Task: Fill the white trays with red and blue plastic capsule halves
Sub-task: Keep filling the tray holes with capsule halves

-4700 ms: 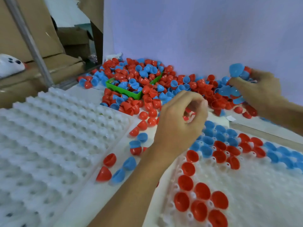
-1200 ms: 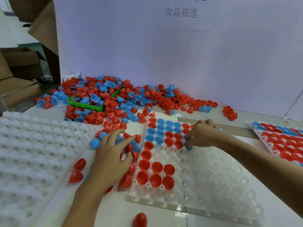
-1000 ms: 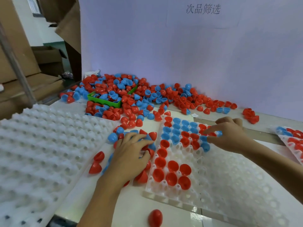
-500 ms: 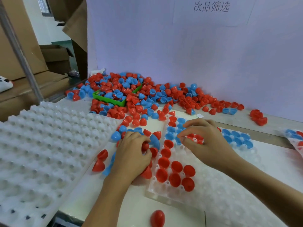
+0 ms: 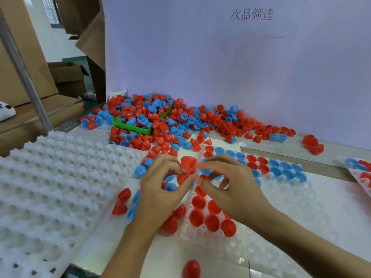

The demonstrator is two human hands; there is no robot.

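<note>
The white tray (image 5: 291,209) in front of me has blue and red capsule halves seated in its far rows and near-left pockets. Just above its left edge my left hand (image 5: 158,193) holds two red capsule halves (image 5: 188,163) between thumb and fingertips. My right hand (image 5: 232,189) meets it from the right, and its index finger and thumb pinch the edge of those red halves. A big pile of loose red and blue halves (image 5: 200,121) lies at the back. More loose halves (image 5: 120,205) lie under my left hand.
A stack of white trays without capsules (image 5: 50,187) fills the left side. A green bin (image 5: 138,128) sits in the pile. Another filled tray (image 5: 361,173) shows at the right edge. A red half (image 5: 191,268) lies near the front edge. A white board stands behind.
My left hand has lifted off the loose halves with red halves in its fingers. My right hand has come left from the tray's far rows to meet it.
</note>
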